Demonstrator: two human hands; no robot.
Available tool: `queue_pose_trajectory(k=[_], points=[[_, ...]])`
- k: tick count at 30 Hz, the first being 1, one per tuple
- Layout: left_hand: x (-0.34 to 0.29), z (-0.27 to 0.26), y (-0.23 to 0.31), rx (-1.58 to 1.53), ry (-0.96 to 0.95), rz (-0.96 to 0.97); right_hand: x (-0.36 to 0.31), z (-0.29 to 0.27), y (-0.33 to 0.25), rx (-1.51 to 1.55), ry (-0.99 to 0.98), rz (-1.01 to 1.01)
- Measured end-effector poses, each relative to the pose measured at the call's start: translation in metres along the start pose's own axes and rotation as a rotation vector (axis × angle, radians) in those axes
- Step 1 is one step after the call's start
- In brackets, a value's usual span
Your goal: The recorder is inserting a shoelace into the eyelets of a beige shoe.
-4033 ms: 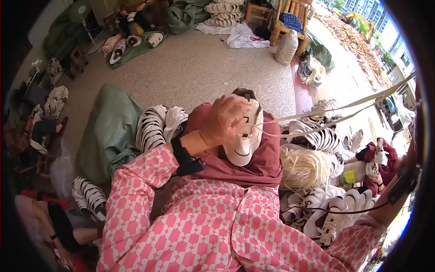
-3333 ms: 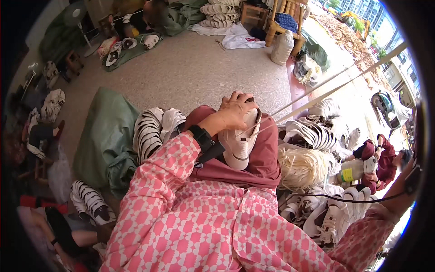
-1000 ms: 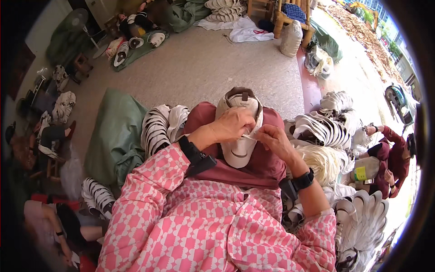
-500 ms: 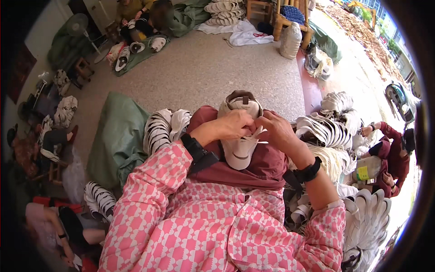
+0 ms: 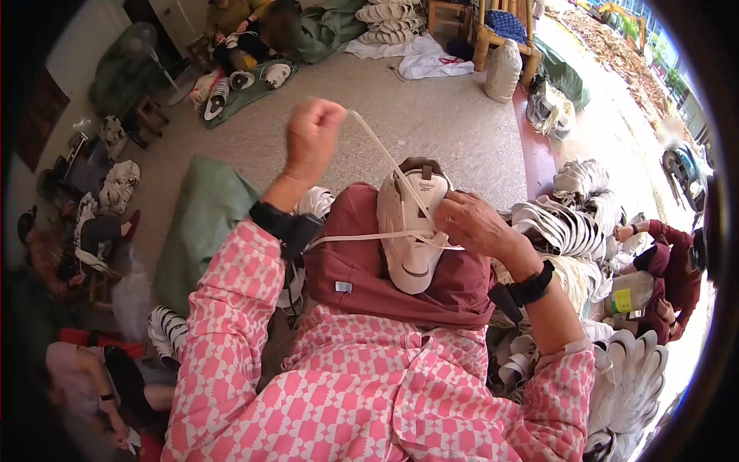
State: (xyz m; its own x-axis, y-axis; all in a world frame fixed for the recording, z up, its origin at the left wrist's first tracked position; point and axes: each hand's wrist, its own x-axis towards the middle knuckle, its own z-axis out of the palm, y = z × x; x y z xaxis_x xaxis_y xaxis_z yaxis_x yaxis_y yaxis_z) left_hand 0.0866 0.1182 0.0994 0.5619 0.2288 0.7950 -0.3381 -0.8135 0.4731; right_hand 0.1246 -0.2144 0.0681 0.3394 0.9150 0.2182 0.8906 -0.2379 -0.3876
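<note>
A white and beige sneaker (image 5: pixel 409 264) rests on the maroon cloth (image 5: pixel 369 289) over my lap, its toe pointing toward me. My left hand (image 5: pixel 314 138) is raised ahead and to the left of the shoe, closed on a pale flat shoelace (image 5: pixel 389 160). That lace stretches taut down to the shoe's lacing. Another length of lace runs leftward across the cloth. At the shoe's right side, my right hand (image 5: pixel 471 223) has its fingers curled against the lacing edge; its fingertips are partly hidden.
Stacked white shoe uppers (image 5: pixel 562 223) lie at my right, with more (image 5: pixel 627 369) nearer me. To the left stands a green sack (image 5: pixel 204 223). People sit working at the far left, left and right (image 5: pixel 681 269). A wrapped bundle (image 5: pixel 503 71) stands beside a bamboo chair (image 5: pixel 481 46).
My left hand has moved from the shoe up and to the left, drawing the lace out long. The right hand stays at the shoe's right side.
</note>
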Motion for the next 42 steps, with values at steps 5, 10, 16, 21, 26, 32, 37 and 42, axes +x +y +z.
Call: queue_pose_trajectory(k=[5, 10, 16, 21, 26, 32, 37, 42], points=[[0.059, -0.121, -0.100, 0.202, 0.701, -0.435, -0.002, 0.007, 0.001, 0.062, 0.091, -0.008], [-0.021, -0.078, -0.079, -0.205, -0.074, -0.625, -0.005, 0.006, -0.003, 0.168, 0.139, -0.027], [-0.109, -0.019, 0.038, -0.092, -0.932, 0.094, -0.023, 0.011, -0.024, 0.179, 0.221, 0.139], [-0.092, -0.019, 0.074, -0.470, -1.277, -0.431, -0.028, 0.023, -0.034, 0.121, 0.232, 0.213], [-0.046, -0.049, 0.058, -1.327, -0.988, -0.921, -0.025, 0.034, -0.035, 0.154, 0.316, 0.221], [-0.028, -0.070, 0.011, -1.463, -0.499, -1.111, -0.029, 0.032, -0.032, 0.388, 0.333, 0.267], [-0.052, -0.069, -0.033, -1.376, -0.481, -1.184, -0.042, 0.010, -0.024, 0.457, 0.219, 0.177], [-0.075, -0.052, -0.028, -0.425, -0.492, -0.975, -0.055, -0.009, -0.011, 0.321, 0.095, 0.210]])
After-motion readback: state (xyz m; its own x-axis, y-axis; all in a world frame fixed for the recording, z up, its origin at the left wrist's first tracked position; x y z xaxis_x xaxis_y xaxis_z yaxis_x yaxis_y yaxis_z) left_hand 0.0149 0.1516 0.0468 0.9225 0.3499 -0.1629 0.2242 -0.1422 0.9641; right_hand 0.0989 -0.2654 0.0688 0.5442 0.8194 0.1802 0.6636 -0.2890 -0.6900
